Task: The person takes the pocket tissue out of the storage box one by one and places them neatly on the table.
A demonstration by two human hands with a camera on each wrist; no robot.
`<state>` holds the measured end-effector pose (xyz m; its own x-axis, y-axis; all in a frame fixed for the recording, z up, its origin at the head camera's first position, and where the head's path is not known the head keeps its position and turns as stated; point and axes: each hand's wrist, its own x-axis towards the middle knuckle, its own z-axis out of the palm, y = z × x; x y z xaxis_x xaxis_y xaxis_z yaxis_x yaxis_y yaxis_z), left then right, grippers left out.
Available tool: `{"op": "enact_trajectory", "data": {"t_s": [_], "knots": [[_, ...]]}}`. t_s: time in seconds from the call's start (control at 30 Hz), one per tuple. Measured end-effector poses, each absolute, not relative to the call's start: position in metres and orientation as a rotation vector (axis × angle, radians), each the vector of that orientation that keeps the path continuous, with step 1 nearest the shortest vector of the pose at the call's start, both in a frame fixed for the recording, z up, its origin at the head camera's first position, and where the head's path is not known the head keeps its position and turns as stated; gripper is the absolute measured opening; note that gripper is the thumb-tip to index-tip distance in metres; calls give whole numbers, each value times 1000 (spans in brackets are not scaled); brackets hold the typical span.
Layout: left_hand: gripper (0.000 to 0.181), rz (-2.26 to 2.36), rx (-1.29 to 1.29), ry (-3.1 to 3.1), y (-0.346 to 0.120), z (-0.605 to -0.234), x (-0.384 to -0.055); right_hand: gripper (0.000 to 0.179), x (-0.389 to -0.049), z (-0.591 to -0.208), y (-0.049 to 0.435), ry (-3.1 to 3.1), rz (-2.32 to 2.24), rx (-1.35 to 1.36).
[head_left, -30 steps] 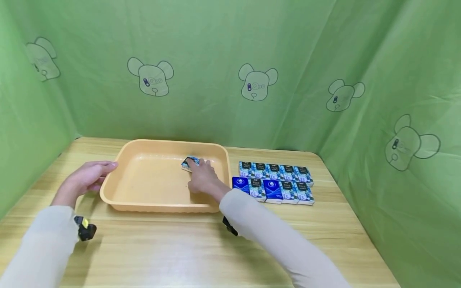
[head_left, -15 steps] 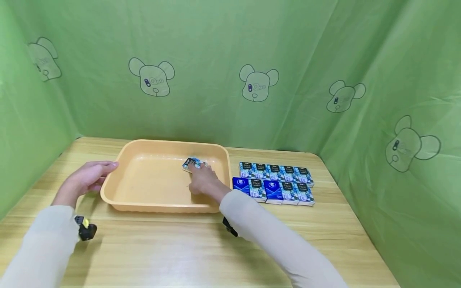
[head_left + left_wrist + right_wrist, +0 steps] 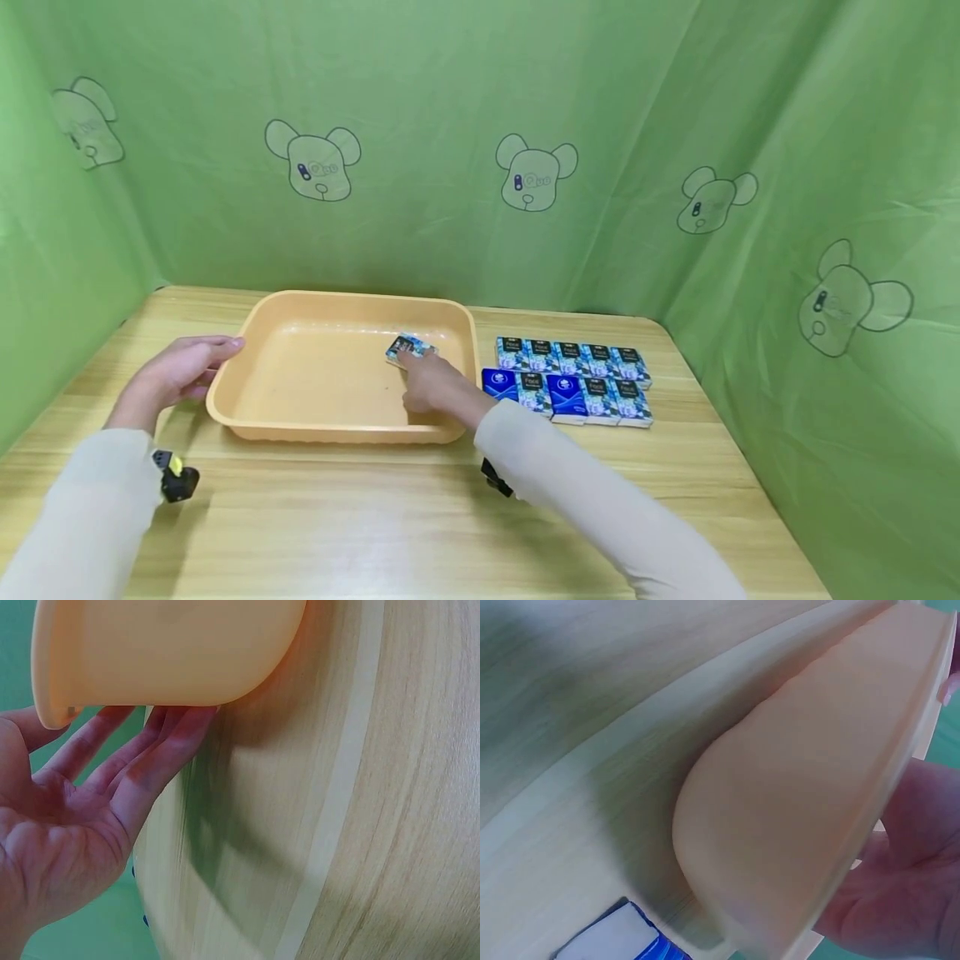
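In the head view my right hand (image 3: 437, 383) reaches into the peach plastic tray (image 3: 300, 433). Its fingers pinch a small blue floral tissue pack (image 3: 412, 340) in the tray's right half; part of the pack lies under the fingers and the thumb is hidden. At the tray's left end, my left hand (image 3: 180, 367) holds the rim, thumb at the edge. The left wrist view has the long fingers of that left hand (image 3: 82, 795) against the tray's outer wall (image 3: 172, 652). From the right wrist, the tray's side (image 3: 780, 787) hides most of the right hand (image 3: 907, 892).
Right of the tray, tissue packs (image 3: 573, 358) lie in two side-by-side rows, mostly floral; two in the nearer row are plain dark blue (image 3: 567, 396). A wooden table (image 3: 337, 517) carries everything. Green cloth (image 3: 427, 242) with bear-head prints encloses the back and sides.
My right hand has shifted right and nearer to me, the tissue pack coming along a little and turning slightly. The left hand and the tray have stayed put.
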<state>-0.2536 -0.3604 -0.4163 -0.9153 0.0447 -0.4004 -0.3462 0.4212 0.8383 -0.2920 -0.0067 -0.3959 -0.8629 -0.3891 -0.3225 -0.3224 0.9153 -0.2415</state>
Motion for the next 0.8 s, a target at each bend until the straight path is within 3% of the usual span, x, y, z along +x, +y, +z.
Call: {"op": "enact_trajectory", "data": {"t_s": [0.2, 0.5, 0.8], "knots": [[78, 1499, -251, 2312, -360, -416, -254, 70, -286, -392, -5, 2718, -131, -577], [80, 1495, -261, 2315, -359, -417, -253, 18, -276, -384, -4, 2737, -71, -648], [78, 1506, -238, 2320, -362, -419, -255, 22, -275, -380, -1, 2765, -70, -655]]}}
